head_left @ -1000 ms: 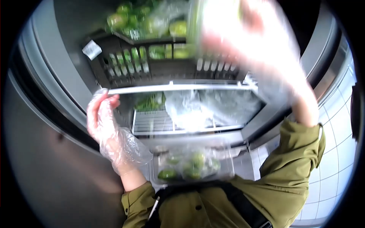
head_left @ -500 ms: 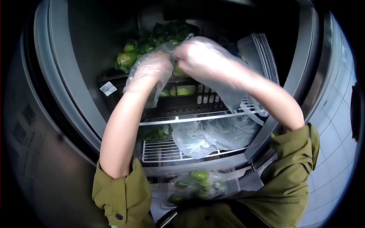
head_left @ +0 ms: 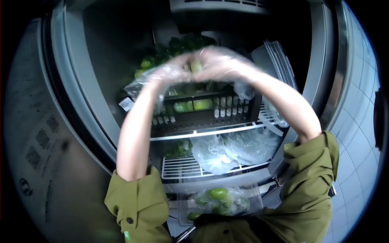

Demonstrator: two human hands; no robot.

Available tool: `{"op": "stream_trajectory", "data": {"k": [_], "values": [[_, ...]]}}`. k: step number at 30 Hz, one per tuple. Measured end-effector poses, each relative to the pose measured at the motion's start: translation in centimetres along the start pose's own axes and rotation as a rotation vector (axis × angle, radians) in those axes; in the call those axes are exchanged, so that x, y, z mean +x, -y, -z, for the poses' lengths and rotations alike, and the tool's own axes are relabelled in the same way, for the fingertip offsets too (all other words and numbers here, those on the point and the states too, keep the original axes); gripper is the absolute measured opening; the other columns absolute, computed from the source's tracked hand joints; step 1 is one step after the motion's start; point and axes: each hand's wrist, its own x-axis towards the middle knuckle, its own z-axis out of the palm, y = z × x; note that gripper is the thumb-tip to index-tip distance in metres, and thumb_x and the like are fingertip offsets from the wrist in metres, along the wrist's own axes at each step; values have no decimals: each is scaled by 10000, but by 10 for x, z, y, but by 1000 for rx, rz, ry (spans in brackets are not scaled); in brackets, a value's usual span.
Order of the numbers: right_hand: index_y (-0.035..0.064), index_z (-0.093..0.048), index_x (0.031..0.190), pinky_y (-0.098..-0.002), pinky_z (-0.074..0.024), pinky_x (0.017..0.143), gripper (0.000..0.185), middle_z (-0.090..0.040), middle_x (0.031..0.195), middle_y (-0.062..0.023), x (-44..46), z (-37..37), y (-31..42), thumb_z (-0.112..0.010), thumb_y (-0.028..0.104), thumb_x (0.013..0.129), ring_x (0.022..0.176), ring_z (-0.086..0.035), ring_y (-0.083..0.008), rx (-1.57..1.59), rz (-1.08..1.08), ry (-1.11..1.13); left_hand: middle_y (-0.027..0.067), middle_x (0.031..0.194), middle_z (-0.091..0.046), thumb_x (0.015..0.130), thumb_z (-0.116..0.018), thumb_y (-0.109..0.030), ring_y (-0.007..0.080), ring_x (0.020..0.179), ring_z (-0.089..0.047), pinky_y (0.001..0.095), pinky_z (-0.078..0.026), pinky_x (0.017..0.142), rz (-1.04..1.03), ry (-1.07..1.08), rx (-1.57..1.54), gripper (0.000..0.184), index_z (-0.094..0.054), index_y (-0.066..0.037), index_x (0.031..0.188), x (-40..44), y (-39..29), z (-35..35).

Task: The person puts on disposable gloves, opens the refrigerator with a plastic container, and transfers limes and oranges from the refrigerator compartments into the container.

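Both of my hands wear clear plastic gloves and are blurred by motion. They meet over a dark slotted crate [head_left: 190,118] on the upper fridge shelf. My left hand [head_left: 172,72] is at the crate's left part, with loose glove film around the wrist. My right hand [head_left: 219,62] arches in from the right, its fingertips near the left hand's. In the gap between them shows a pale green round item [head_left: 196,65]; whether it is gripped or lies behind, I cannot tell. Green fruits [head_left: 146,64] and dark leafy greens [head_left: 190,40] lie behind the hands.
Stacked clear lids or trays [head_left: 279,60] stand upright at the right. Below, a wire shelf [head_left: 178,172] bears clear plastic bags [head_left: 239,150] and green herbs [head_left: 178,149]. A clear container [head_left: 184,206] with bagged green fruits [head_left: 218,193] is close to my body. The fridge door [head_left: 48,141] is at the left.
My view has shifted, so more of the fridge's top shows. My hands have come closer together, and a pale green item now shows between them.
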Motion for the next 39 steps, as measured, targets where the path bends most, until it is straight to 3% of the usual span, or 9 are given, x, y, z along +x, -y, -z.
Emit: {"op": "stream_trajectory", "data": {"k": [7, 14, 16, 18, 21, 26, 29, 34, 39], "values": [[13, -563, 977, -279, -478, 708, 329, -600, 863, -73, -144, -13, 14, -632, 246, 754, 796, -593, -172, 871, 52, -781, 103, 988, -591, 829, -547, -274, 205, 900, -581, 333, -470, 802, -423, -321, -339, 370, -554, -30, 1106, -91, -28, -22], [16, -483, 1007, -408, -485, 703, 428, -596, 811, -183, -229, -135, 40, -549, 384, 799, 788, -598, -316, 293, -567, 924, 129, 1035, -589, 650, -721, -209, 210, 1005, -550, 309, -413, 893, 121, -47, -584, 525, -545, 14, 1092, -228, -28, -158], [27, -408, 1160, -407, -499, 704, 562, -611, 727, -165, -266, -183, 29, -584, 404, 782, 739, -618, -323, 358, -395, 876, 107, 1053, -582, 715, -713, -170, 179, 1000, -529, 282, -406, 882, 459, 47, -864, 464, -541, 3, 1110, -257, -9, -193], [23, -384, 1227, -400, -494, 721, 652, -616, 834, -193, -274, -180, 18, -583, 451, 777, 768, -620, -320, 251, -198, 701, 47, 1011, -612, 794, -641, -155, 174, 1024, -518, 283, -387, 901, 549, 298, -453, 317, -581, -45, 1084, -268, 0, -203], [-7, -489, 1188, -371, -502, 735, 598, -571, 1081, -199, -232, -126, 14, -612, 410, 778, 801, -626, -294, 207, -221, 720, 79, 991, -625, 840, -577, -157, 184, 983, -553, 282, -393, 886, 514, -93, -519, 259, -598, 7, 1040, -283, 2, -215], [-19, -568, 1057, -318, -496, 688, 319, -627, 882, -142, -199, -52, 2, -563, 196, 821, 772, -619, -253, 406, 2, 105, 129, 965, -622, 853, -526, -98, 194, 892, -577, 296, -433, 814, 840, -923, -530, 216, -589, 37, 1010, -316, 2, -235], [-21, -588, 998, -306, -482, 649, 268, -618, 848, -135, -176, -16, 8, -563, 146, 789, 708, -610, -224, 389, -5, -48, 157, 842, -623, 797, -593, -249, 191, 797, -570, 308, -451, 734, 1147, -496, -198, 351, -589, 35, 1005, -357, 15, -248], [15, -606, 891, -267, -502, 712, 167, -609, 865, -72, -94, 9, 23, -491, 46, 774, 774, -599, -159, 160, 172, -460, 7, 551, -340, 651, -547, -89, 96, 560, -327, 302, -302, 489, 1047, -590, -327, 201, -367, -33, 581, -363, 23, -265], [-5, -642, 901, -345, -487, 658, 296, -608, 763, -137, 20, -18, 6, -537, 231, 757, 698, -584, -218, -399, -120, 372, -21, 643, -360, 680, -556, -89, 94, 625, -328, 246, -307, 547, 976, -607, -522, 175, -382, -81, 676, -367, 25, -266]]}}
